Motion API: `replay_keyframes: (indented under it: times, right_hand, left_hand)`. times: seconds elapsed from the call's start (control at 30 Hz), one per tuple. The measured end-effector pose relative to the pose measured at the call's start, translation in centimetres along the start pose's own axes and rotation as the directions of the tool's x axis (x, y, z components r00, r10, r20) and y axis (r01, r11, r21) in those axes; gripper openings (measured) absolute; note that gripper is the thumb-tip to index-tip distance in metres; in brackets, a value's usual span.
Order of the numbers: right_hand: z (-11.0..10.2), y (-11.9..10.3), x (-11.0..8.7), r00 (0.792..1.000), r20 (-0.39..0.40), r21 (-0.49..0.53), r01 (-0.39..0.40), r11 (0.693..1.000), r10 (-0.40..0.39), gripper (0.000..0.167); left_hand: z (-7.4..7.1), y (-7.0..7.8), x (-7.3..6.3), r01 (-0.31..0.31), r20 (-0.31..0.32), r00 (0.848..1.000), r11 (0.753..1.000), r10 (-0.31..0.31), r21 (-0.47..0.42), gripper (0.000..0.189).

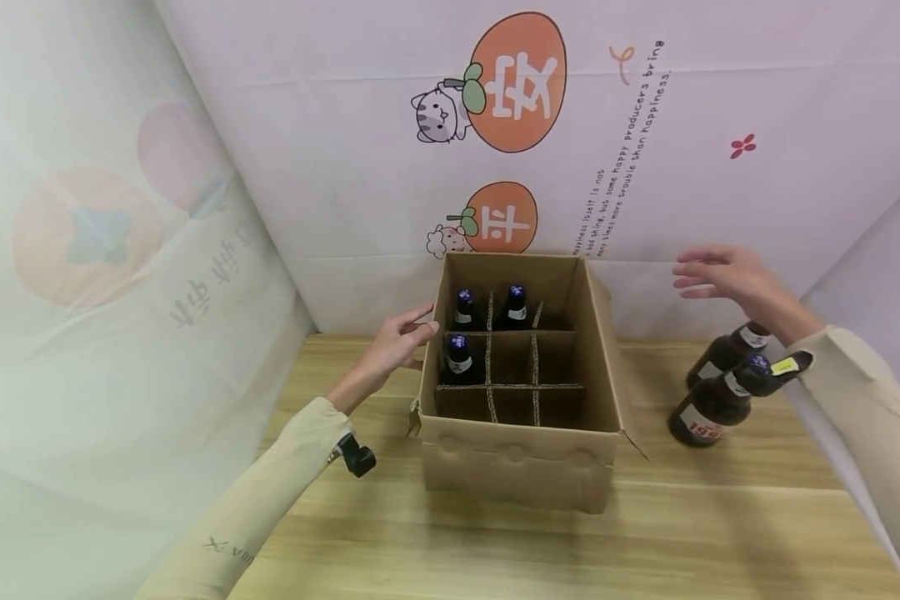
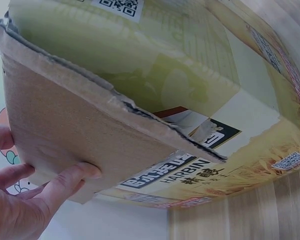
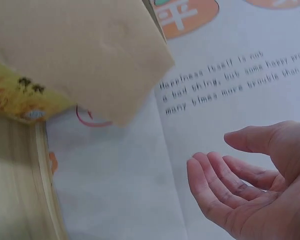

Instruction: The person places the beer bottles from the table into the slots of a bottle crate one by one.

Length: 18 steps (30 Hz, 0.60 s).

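Note:
An upright cardboard box [image 1: 521,467] with divider compartments stands on the table. Two dark, blue-capped bottles sit in its back row: one bottle [image 1: 465,310] at the left, another bottle [image 1: 516,308] in the middle. A third bottle [image 1: 459,362] stands in the left compartment of the row in front. My left hand [image 1: 397,346] rests on the box's left side, its thumb and fingertips touching a folded-down flap [image 2: 75,120] in the left wrist view. Holding nothing, my right hand [image 1: 727,275] hovers right of the box with fingers loosely extended, palm showing in the right wrist view.
Two more dark bottles, a front bottle [image 1: 708,412] and a rear bottle [image 1: 727,354], stand on the wooden table [image 1: 345,533] right of the box, partly behind the right wrist's camera. A printed white cloth [image 1: 360,167] hangs behind. The box's right flap [image 3: 105,60] sticks outward.

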State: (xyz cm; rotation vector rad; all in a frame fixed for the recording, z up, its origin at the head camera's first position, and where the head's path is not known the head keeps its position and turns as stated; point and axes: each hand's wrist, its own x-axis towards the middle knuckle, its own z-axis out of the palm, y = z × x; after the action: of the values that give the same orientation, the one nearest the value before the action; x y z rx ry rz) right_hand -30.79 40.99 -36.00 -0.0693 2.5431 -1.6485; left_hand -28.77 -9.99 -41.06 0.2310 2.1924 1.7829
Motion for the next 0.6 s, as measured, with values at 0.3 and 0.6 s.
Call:
replay_keyframes:
  times: [0.3,0.6]
  right_hand:
    - [-3.0,2.5,-1.7,1.000,0.015,0.171,-0.008,0.985,0.005,0.042]
    - [-5.4,5.2,-3.0,0.997,0.044,0.354,-0.072,0.932,0.060,0.051]
  left_hand:
    - [0.0,0.0,0.0,0.002,0.000,1.000,1.000,-0.002,0.014,0.060]
    - [0.1,0.1,0.0,0.005,0.001,1.000,1.000,-0.005,0.010,0.060]
